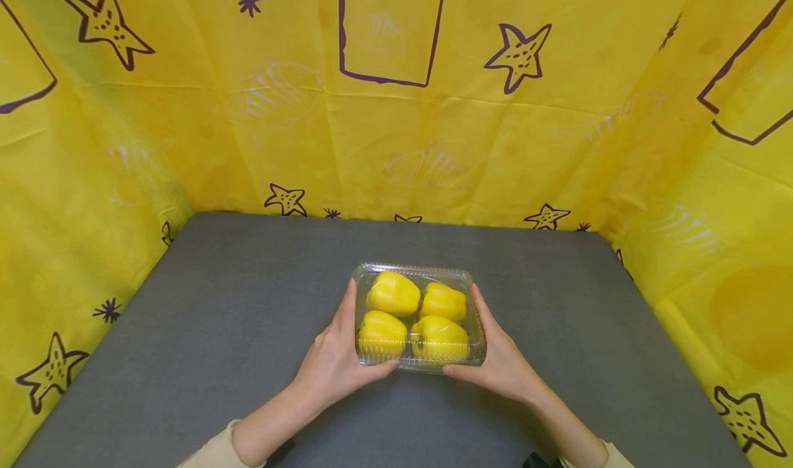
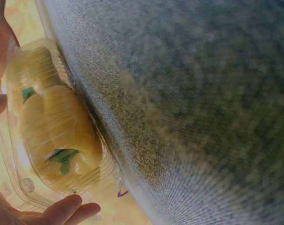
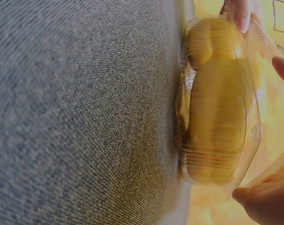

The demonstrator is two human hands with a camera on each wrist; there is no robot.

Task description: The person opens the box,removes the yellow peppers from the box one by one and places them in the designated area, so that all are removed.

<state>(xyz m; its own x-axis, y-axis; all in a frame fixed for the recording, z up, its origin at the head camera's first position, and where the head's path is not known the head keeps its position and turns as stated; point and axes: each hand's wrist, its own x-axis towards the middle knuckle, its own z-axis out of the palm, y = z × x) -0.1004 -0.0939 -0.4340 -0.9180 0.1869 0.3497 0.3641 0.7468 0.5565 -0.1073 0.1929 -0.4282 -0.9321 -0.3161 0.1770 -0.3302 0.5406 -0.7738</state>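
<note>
Clear plastic box [image 1: 434, 272], four yellow peppers [image 1: 393, 294] inside, lies slightly right of the gray surface's [image 1: 217, 330] middle, short of the back edge and well apart from both side edges, with broad room left and right. Left hand [image 1: 331, 358] and right hand [image 1: 504, 361] hold it between them, fingers [image 1: 348, 306] along its sides, thumbs [image 1: 379, 370] at its near edge. Whether its base touches the surface, I cannot tell. Yellow cloth [image 1: 365, 131] borders the back and side edges.
</note>
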